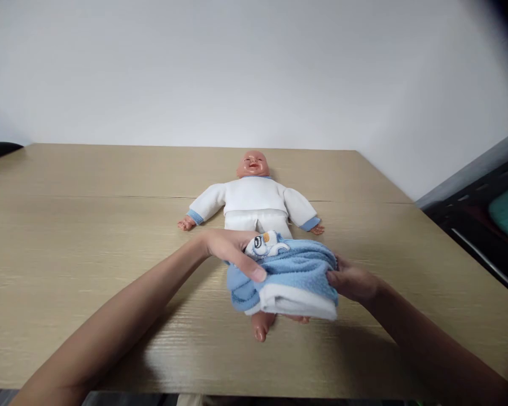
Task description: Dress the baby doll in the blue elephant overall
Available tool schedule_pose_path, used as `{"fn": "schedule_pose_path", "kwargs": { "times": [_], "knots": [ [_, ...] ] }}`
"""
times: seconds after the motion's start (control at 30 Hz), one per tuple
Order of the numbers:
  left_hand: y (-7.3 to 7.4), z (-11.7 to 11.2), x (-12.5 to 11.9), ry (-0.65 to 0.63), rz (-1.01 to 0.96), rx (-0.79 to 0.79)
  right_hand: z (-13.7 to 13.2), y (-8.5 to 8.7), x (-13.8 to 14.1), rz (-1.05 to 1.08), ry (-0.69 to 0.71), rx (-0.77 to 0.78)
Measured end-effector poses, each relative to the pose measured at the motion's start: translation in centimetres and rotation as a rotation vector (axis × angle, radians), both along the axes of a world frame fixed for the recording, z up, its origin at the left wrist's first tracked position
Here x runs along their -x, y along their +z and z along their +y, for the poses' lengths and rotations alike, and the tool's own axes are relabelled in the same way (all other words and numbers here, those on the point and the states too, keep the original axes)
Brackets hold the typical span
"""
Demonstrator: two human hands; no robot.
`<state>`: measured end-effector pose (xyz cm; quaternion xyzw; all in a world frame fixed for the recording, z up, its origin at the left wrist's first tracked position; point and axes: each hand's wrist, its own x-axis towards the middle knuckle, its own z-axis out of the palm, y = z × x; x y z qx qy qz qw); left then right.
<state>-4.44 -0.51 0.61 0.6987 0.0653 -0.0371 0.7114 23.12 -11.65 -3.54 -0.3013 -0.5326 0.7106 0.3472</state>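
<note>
A bunched blue terry garment (pixel 296 268) with white trim and a stitched animal face is held up between both hands. My left hand (pixel 235 251) grips its left side, thumb lying across the front. At the right side, my right hand (pixel 355 279) pinches the cloth between thumb and fingers. Behind and under the garment a baby doll (pixel 256 194) lies on its back, arms spread, head toward the wall. It wears a white top and white trousers with blue cuffs at the wrists. The cloth hides its lower legs; a bare foot (pixel 262 326) shows below.
The wooden table (pixel 88 237) has a seam running across it and meets a pale wall (pixel 195 73) at the back. Off its right edge stands a dark rack or crate (pixel 474 220) with something teal in it. A black rounded object (pixel 2 149) shows at the far left.
</note>
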Motion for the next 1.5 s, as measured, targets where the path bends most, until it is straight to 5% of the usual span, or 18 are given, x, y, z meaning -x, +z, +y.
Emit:
{"fn": "schedule_pose_path", "kwargs": {
  "times": [0.23,0.47,0.53,0.73,0.9,1.03,1.23,1.5],
  "knots": [
    [-0.3,0.1,-0.3,0.016,-0.055,0.014,0.0,-0.5,0.8,0.051,-0.008,0.037],
    [-0.1,-0.2,-0.4,0.033,-0.088,0.0,0.6,0.8,2.0,0.123,0.444,-0.03],
    [0.1,-0.3,-0.5,0.001,-0.082,0.027,0.5,1.0,2.0,0.068,0.337,-0.049],
    [0.8,-0.5,-1.0,0.001,-0.074,0.038,0.5,0.9,1.7,-0.153,-0.27,-0.242],
    [1.6,-1.7,-1.8,0.087,-0.109,-0.114,0.0,2.3,2.7,-0.253,-0.354,-0.254],
    [2.3,-2.5,-2.2,0.137,-0.102,-0.22,-2.4,3.1,4.2,-0.196,-0.443,-0.118],
    [1.9,-2.4,-1.8,0.248,0.067,-0.392,-7.8,2.0,7.6,-0.33,-0.725,-0.01],
    [2.9,-3.9,-2.2,0.214,0.225,-0.548,-9.9,0.7,7.4,-0.802,-1.01,-0.393]
  ]
}}
